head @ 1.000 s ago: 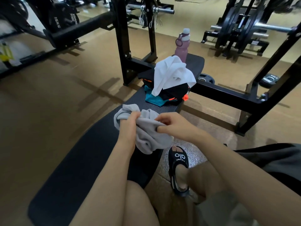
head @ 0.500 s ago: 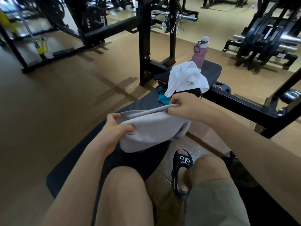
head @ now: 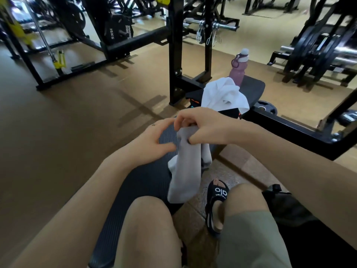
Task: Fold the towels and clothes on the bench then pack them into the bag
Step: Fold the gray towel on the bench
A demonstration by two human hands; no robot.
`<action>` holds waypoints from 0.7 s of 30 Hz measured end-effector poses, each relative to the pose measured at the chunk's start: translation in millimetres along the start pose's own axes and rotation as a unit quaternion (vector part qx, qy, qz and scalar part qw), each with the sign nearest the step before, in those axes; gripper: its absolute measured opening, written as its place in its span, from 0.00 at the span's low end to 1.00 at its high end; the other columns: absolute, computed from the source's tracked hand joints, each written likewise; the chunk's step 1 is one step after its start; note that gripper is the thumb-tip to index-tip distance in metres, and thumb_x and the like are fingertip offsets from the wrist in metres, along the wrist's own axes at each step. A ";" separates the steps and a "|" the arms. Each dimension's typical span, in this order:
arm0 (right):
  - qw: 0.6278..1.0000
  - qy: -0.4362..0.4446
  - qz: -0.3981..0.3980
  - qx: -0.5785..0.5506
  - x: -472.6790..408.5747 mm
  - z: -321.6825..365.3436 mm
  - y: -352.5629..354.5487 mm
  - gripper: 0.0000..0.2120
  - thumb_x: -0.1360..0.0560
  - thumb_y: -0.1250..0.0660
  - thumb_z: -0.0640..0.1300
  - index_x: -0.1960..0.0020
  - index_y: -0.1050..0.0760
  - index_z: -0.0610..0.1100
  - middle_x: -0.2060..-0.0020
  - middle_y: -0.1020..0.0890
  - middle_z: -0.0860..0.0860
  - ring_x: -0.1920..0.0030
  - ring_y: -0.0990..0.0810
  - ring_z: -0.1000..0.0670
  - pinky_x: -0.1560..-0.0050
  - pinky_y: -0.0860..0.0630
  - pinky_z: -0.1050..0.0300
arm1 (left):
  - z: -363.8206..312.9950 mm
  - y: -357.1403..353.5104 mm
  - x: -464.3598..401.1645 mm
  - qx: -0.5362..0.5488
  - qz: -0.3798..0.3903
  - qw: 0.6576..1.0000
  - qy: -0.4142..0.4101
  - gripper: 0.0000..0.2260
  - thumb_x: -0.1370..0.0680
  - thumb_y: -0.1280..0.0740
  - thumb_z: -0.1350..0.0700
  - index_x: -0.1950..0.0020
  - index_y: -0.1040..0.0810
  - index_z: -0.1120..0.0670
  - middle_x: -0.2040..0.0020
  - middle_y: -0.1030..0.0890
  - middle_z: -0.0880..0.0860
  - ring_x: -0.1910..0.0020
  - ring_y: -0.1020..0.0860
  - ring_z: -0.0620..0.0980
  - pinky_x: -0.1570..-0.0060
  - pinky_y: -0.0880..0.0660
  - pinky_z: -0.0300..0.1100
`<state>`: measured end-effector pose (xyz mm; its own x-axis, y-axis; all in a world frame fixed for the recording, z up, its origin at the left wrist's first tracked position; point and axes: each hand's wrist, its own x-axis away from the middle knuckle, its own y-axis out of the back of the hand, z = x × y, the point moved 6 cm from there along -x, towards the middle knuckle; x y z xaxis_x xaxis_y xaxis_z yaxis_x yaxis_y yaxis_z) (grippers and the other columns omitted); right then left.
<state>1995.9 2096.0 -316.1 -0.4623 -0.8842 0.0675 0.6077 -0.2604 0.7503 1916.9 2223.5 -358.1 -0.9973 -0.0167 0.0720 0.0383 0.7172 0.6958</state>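
Fingers of my left hand (head: pixel 152 141) lie spread and fairly straight over the dark counter (head: pixel 146 182), thumb tip just touching the grey towel (head: pixel 185 167), holding nothing. Just to the right my right hand (head: pixel 204 126) pinches that towel's top edge between thumb and curled fingers, so the cloth hangs in a narrow strip over the counter's edge, its upper end hidden under my fingers and its folds hard to read. Farther along the counter, past my right hand, a white towel (head: pixel 222 95) drapes over a dark pile of clothes (head: pixel 230 113) mostly hidden behind my hand, with a pink bottle (head: pixel 238 68) behind.
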 end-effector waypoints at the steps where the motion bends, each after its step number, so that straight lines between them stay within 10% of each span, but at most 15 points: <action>1: 1.000 0.007 -0.004 0.011 -0.9 2.9 -0.7 0.19 0.33 0.34 0.33 0.49 0.23 0.51 0.60 0.23 0.56 0.59 0.25 0.56 0.61 0.26 0.57 | -9.4 1.7 -3.7 0.021 -0.016 0.999 -0.030 0.22 0.22 0.30 0.54 0.29 0.27 0.44 0.32 0.24 0.44 0.31 0.29 0.41 0.32 0.32 0.44; 3: 0.999 0.009 -0.013 0.033 -1.1 3.8 0.7 0.19 0.34 0.36 0.32 0.48 0.23 0.51 0.56 0.21 0.53 0.55 0.23 0.51 0.58 0.23 0.50 | -18.7 7.3 -4.7 -0.004 -0.050 0.997 -0.052 0.05 0.22 0.31 0.59 0.48 0.20 0.50 0.49 0.18 0.45 0.46 0.22 0.38 0.45 0.26 0.43; 6: 0.997 -0.015 -0.023 0.071 0.6 -9.7 6.2 0.18 0.32 0.35 0.33 0.46 0.26 0.49 0.55 0.21 0.53 0.54 0.23 0.50 0.55 0.22 0.47 | -17.7 18.1 -5.3 -0.017 -0.084 0.995 -0.043 0.14 0.23 0.33 0.61 0.65 0.34 0.51 0.64 0.23 0.53 0.60 0.21 0.52 0.57 0.24 0.53; 9: 0.995 -0.017 -0.055 0.077 3.8 -19.9 9.1 0.16 0.31 0.36 0.33 0.48 0.27 0.49 0.55 0.21 0.54 0.54 0.22 0.51 0.53 0.21 0.47 | -19.1 17.4 -5.0 0.043 -0.045 0.998 -0.027 0.10 0.22 0.32 0.63 0.60 0.31 0.56 0.66 0.23 0.50 0.63 0.20 0.45 0.61 0.27 0.43; 14: 0.991 0.050 -0.104 0.075 0.8 -8.3 4.7 0.14 0.30 0.35 0.34 0.48 0.25 0.47 0.57 0.20 0.52 0.56 0.21 0.52 0.56 0.22 0.47 | -19.3 1.3 -6.7 0.070 -0.005 0.998 -0.002 0.15 0.20 0.30 0.48 0.36 0.27 0.50 0.42 0.21 0.47 0.44 0.20 0.41 0.42 0.21 0.45; 18: 0.987 0.074 -0.125 0.067 1.5 -1.5 3.8 0.15 0.31 0.37 0.33 0.47 0.27 0.47 0.59 0.19 0.53 0.58 0.22 0.53 0.58 0.22 0.49 | -21.9 -7.6 -3.2 0.038 0.010 0.999 -0.005 0.11 0.24 0.32 0.50 0.47 0.23 0.56 0.52 0.20 0.59 0.54 0.21 0.57 0.52 0.23 0.56; 21: 0.987 0.073 -0.129 0.069 4.9 -4.0 2.1 0.14 0.31 0.36 0.35 0.47 0.29 0.47 0.59 0.20 0.51 0.59 0.22 0.52 0.60 0.23 0.49 | -20.2 -5.6 -2.5 0.012 -0.023 1.000 -0.018 0.05 0.23 0.34 0.57 0.54 0.29 0.57 0.60 0.25 0.58 0.64 0.30 0.49 0.62 0.31 0.48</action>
<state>1997.6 2089.5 -316.9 -0.4858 -0.8445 -0.2252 0.3840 -0.4377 0.8130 1920.5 2205.5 -347.7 -0.9996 -0.0243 0.0143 -0.0080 0.7329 0.6803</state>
